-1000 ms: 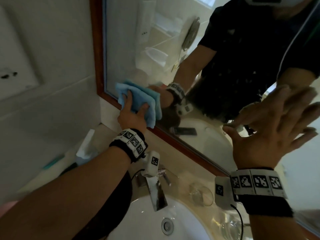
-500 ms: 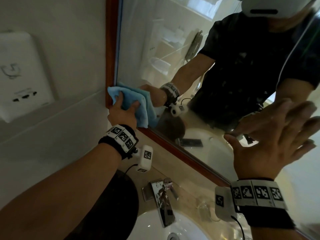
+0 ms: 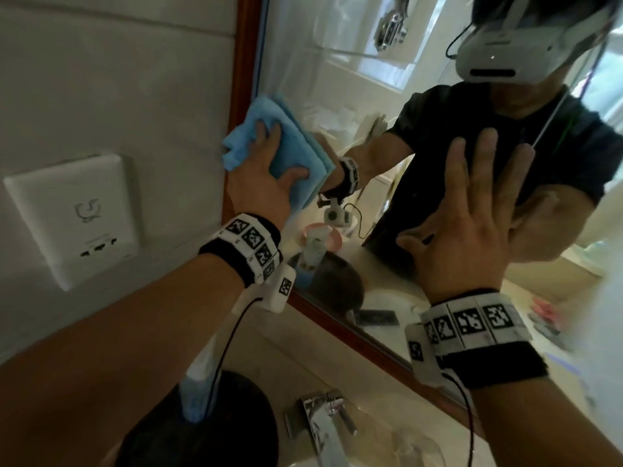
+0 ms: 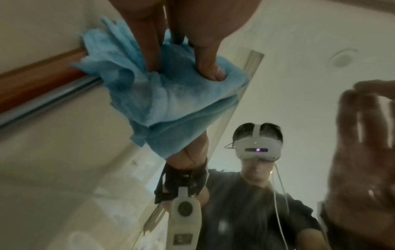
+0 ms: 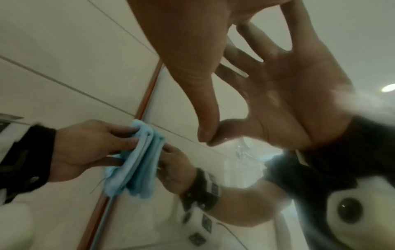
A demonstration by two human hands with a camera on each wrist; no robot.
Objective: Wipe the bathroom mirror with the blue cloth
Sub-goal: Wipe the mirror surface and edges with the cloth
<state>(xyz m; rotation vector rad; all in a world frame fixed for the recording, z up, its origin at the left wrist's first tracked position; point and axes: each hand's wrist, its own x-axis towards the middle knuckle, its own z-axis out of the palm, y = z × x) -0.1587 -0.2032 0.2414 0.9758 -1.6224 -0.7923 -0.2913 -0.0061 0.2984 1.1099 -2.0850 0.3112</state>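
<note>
At the left edge of the mirror [image 3: 337, 106], the blue cloth [image 3: 290, 153] is pressed flat on the glass. The cloth is soft and folded into a few layers, with a ragged, bunched end that sticks out over the brown wooden frame [image 3: 242, 79]. The left hand [image 3: 263, 183] pushes it against the mirror — the fingers [image 4: 147, 50] lie long on the cloth and their tips dig little dents into it, with the thumb spread out to the side. The hand presses the cloth more than it grabs it.

The right hand [image 3: 472, 224] is well apart from the cloth, further right on the glass. It is wide open, with straight, spread fingers, and it holds nothing. In the right wrist view the thumb tip meets its own picture in the mirror, so it touches the glass.

Both wrists wear black bands with white squares of black marks, and a small white camera hangs under each.

The mirror is smooth and shiny. To its left is a pale tiled wall with a square white plastic box [image 3: 74, 217] on it. Below are a shiny metal tap [image 3: 323, 423] — flat and bent — a white round sink and a dark round thing [image 3: 209, 429].
</note>
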